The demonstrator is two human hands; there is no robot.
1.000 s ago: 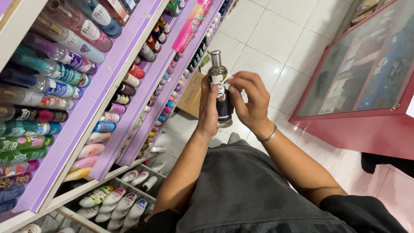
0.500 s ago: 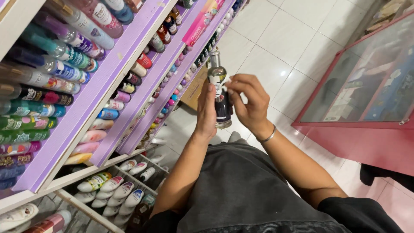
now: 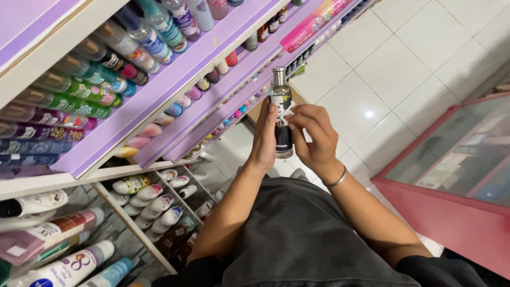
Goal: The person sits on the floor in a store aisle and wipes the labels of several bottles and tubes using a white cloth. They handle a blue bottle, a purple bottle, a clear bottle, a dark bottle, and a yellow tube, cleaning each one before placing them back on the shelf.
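Near the centre of the frame the left hand (image 3: 264,139) is wrapped round the back of a small glass spray bottle (image 3: 281,118), holding it upright, while the right hand (image 3: 316,139) pinches at its white-and-black label with thumb and forefinger; a steady left grip and light fingertip pressure would serve best. The bottle looks part-filled with clear liquid, though glare makes that uncertain. On the purple shelves (image 3: 159,90) at upper left lie rows of coloured spray bottles.

Clear-and-black bottle (image 3: 282,125), lilac shelves (image 3: 175,79), red cabinet (image 3: 451,223)
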